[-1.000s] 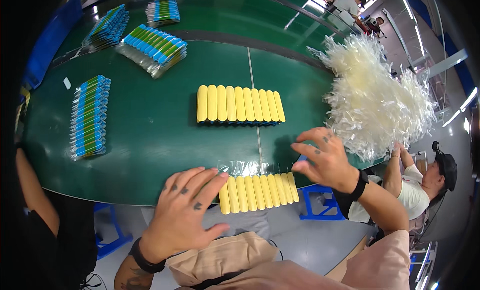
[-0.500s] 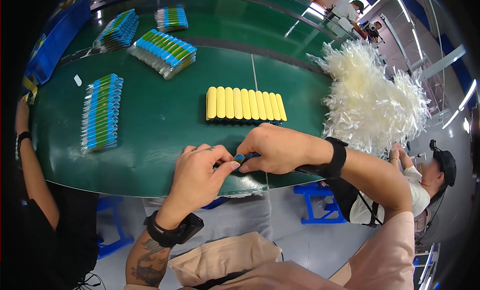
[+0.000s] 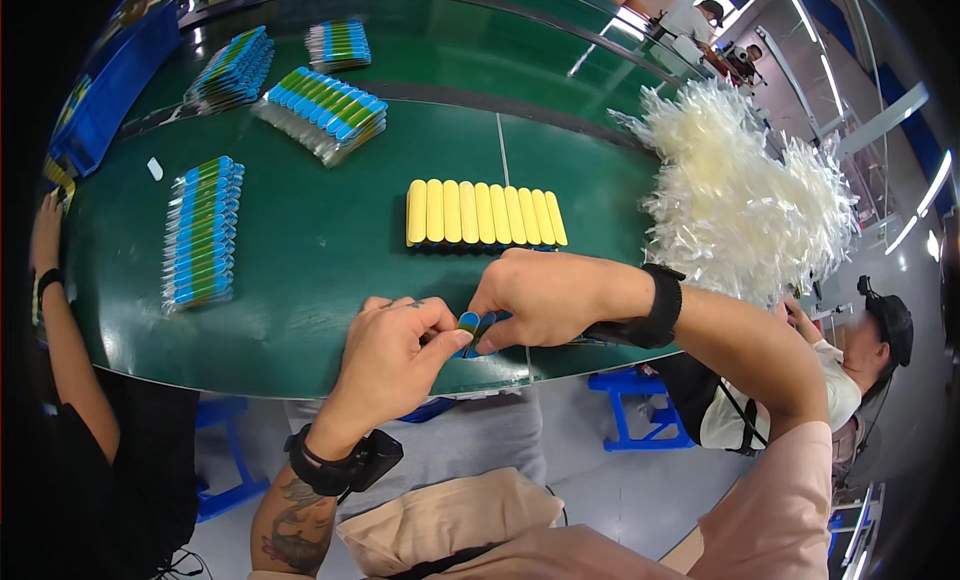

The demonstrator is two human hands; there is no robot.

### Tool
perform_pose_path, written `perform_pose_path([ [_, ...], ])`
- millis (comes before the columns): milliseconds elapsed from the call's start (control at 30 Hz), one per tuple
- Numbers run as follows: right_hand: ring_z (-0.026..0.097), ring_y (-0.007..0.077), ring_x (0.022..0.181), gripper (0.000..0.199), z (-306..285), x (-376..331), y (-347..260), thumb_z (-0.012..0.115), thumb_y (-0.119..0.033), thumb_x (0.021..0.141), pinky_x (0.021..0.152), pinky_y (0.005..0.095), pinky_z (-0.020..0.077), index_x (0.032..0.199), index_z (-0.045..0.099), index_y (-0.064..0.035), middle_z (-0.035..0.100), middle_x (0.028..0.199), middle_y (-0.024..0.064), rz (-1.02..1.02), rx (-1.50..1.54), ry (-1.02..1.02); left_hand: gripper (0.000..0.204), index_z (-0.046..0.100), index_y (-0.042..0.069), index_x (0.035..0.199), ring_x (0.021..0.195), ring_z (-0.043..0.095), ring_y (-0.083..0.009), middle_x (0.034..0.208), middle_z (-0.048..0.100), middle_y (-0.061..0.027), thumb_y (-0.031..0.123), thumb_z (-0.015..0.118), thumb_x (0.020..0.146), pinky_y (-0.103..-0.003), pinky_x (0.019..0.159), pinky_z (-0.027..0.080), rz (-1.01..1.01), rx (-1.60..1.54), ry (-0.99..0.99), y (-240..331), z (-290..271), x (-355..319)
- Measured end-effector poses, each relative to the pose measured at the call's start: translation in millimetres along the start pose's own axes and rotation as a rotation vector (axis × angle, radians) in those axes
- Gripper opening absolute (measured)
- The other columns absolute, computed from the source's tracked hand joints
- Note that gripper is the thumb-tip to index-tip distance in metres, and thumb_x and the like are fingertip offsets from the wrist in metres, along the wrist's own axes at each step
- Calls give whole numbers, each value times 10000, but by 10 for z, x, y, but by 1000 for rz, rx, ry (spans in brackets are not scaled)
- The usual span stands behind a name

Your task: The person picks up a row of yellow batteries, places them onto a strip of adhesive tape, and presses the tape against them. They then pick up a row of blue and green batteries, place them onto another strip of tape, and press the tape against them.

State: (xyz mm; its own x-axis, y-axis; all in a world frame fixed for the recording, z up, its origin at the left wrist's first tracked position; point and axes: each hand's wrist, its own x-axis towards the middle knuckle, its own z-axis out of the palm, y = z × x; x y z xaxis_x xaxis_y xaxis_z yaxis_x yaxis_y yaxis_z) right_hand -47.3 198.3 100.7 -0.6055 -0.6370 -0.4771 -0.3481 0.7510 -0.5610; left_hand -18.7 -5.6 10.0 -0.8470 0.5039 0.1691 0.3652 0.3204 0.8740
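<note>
Close to the table's front edge, my left hand (image 3: 392,358) pinches a small blue-and-green round-ended strip (image 3: 467,323) between thumb and fingertips. My right hand (image 3: 545,298) has its thumb and forefinger closed on the same small group of strips, just right of the left thumb. Part of that group is hidden under the right hand. Beyond my hands lies a neat block of yellow round-ended strips (image 3: 485,214), set side by side with dark blue undersides.
Clear-wrapped bundles of blue-and-green strips lie at left (image 3: 203,230) and farther back (image 3: 322,110). A heap of clear plastic film (image 3: 745,195) covers the right side. A blue bin (image 3: 115,90) stands far left. Other people's arms (image 3: 70,350) show at both sides.
My hands stay together at the front edge and shift slightly left. More of the blue strips shows between my fingertips, with two rounded ends now visible.
</note>
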Motion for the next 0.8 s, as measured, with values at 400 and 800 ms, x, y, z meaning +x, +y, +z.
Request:
perform_pose_path([
  [400, 666, 372, 730, 250, -76, -73, -90, 747, -216, 860, 663, 444, 503, 960, 704, 9, 684, 740, 189, 48, -86, -129, 182, 664, 77, 786, 627, 566, -260, 629, 595, -61, 225, 708, 884, -375, 763, 411, 41, 58, 47, 5, 19, -37],
  [800, 671, 341, 697, 213, -53, -150, 25, 745, -206, 862, 652, 432, 513, 954, 745, -13, 689, 730, 176, 135, -58, -107, 160, 651, 72, 797, 657, 566, -259, 657, 603, -63, 198, 716, 872, -371, 783, 412, 39, 50, 50, 26, 10, -44],
])
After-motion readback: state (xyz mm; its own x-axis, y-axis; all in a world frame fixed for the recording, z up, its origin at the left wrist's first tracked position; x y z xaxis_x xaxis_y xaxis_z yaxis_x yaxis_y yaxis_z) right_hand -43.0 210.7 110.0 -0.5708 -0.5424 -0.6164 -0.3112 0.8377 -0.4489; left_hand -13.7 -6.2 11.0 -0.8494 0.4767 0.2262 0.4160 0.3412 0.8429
